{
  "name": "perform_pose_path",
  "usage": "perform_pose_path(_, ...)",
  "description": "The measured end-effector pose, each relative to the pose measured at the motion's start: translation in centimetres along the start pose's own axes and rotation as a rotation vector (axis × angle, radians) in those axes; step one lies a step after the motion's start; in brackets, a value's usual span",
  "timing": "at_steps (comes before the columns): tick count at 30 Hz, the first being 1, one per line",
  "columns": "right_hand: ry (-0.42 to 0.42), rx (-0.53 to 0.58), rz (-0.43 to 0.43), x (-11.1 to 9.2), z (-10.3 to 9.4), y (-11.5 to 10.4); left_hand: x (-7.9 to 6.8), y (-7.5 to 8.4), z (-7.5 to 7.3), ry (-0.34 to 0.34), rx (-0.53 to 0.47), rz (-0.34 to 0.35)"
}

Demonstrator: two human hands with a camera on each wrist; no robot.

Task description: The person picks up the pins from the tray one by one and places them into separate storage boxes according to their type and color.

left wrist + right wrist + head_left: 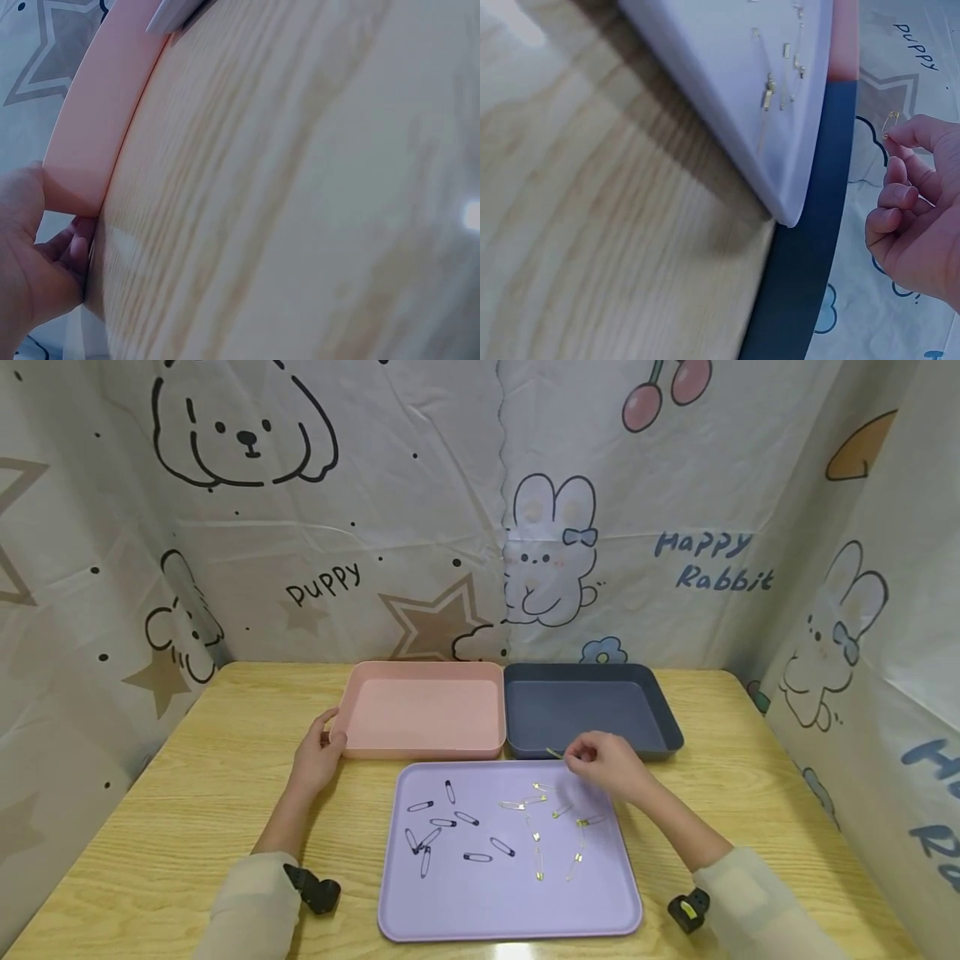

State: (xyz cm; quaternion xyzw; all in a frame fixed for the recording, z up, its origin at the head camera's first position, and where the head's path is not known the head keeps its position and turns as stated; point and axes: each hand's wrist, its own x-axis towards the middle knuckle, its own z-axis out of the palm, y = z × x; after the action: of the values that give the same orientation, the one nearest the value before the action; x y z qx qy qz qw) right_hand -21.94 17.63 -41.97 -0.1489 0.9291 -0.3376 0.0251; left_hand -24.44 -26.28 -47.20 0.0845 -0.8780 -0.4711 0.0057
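My right hand pinches a gold safety pin between thumb and forefinger, over the front edge of the dark blue tray. In the right wrist view the other fingers are curled toward the palm. My left hand holds the near left corner of the pink tray, with the thumb against its wall in the left wrist view. Between my forearms lies a lilac tray. Black safety pins are scattered on its left half, and several gold safety pins lie on its right half.
The pink and dark blue trays stand side by side at the back of the wooden table, just beyond the lilac tray. Behind the table hangs a printed curtain, which also runs along both sides.
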Motion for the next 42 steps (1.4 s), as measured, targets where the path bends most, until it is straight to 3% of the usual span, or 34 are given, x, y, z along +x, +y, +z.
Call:
perform_pose_path(22,-0.014,0.028,-0.063,3.2,-0.5,-3.1,0.0,0.1,0.3,0.016,-0.005,0.007)
perform_pose_path(42,-0.002,0.053,-0.113,5.8,1.4,-5.7,0.0,-0.2,0.0,0.006,-0.007,-0.003)
